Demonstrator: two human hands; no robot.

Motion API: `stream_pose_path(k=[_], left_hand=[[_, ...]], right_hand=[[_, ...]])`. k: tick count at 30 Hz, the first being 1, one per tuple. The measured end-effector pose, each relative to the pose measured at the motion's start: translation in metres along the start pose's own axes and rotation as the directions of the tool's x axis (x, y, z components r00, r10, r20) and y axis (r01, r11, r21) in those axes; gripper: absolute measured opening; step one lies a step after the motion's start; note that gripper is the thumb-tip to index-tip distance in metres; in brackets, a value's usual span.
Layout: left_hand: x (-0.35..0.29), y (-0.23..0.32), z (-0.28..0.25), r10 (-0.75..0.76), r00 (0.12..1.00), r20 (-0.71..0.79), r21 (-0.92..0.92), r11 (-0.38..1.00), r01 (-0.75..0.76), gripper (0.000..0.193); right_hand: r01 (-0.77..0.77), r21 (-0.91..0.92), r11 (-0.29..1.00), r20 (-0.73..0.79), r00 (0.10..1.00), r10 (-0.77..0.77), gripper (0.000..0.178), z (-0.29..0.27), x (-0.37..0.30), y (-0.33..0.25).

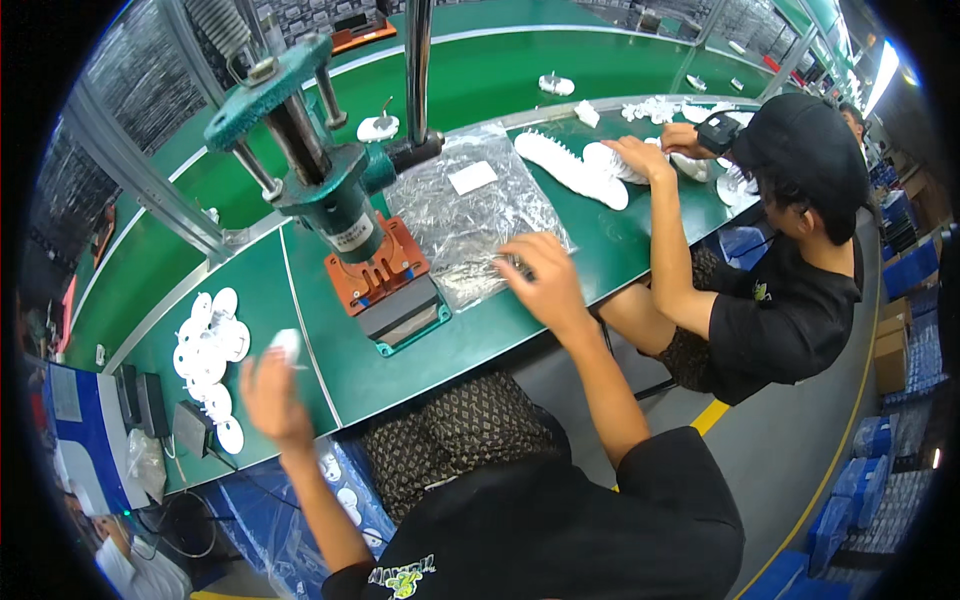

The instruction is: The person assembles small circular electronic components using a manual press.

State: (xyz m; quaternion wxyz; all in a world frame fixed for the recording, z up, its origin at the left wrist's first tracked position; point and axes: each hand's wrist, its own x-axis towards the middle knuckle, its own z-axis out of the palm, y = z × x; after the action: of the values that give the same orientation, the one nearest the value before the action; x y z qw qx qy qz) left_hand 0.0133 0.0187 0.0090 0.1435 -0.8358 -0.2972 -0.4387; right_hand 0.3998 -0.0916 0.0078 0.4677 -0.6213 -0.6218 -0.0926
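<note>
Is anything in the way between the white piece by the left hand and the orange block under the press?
Nothing visible stands between the white piece and the orange block across the green tabletop; from above, the press head overhangs the block.

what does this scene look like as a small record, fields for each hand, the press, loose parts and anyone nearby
left hand: blurred, small white part at its fingertips
right hand: over clear plastic, grip unclear
press: green, above an orange-brown fixture
loose parts: white pile at left
co-worker: seated at right
</note>
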Motion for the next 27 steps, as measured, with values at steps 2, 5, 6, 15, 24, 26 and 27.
stream_pose_path(k=[2,5,6,15,24,26,27], left_hand=[[0.006,0.042,0.001,0.018,0.978,0.210,-0.135,0.991,0.011,0.016],[0.005,0.075,0.004,-0.064,0.934,0.351,-0.304,0.936,0.178,0.024],[0.001,0.077,0.003,-0.101,0.926,0.365,-0.328,0.917,0.229,0.027],[0.006,0.077,0.001,-0.265,0.881,0.392,-0.344,0.846,0.408,0.046],[0.004,0.077,0.002,-0.277,0.881,0.383,-0.367,0.830,0.420,0.040],[0.005,0.077,-0.001,-0.298,0.874,0.383,-0.364,0.822,0.439,0.040],[0.006,0.078,-0.002,-0.306,0.867,0.393,-0.354,0.820,0.450,0.040]], right_hand=[[0.017,-0.081,0.997,0.034,0.999,-0.014,0.017,0.020,0.006,-0.020],[0.058,-0.207,0.977,0.140,0.990,-0.029,0.013,0.031,0.012,-0.022],[0.067,-0.202,0.977,0.147,0.989,-0.037,0.013,0.033,0.013,-0.022],[0.112,-0.135,0.984,0.115,0.989,-0.097,0.015,0.018,0.001,-0.046],[0.072,-0.109,0.991,0.215,0.976,-0.047,0.015,0.028,0.009,-0.029],[0.053,-0.040,0.998,0.131,0.990,-0.048,0.014,0.027,0.007,-0.037],[-0.055,0.013,0.998,0.060,0.997,0.054,0.013,0.026,0.003,-0.043]])
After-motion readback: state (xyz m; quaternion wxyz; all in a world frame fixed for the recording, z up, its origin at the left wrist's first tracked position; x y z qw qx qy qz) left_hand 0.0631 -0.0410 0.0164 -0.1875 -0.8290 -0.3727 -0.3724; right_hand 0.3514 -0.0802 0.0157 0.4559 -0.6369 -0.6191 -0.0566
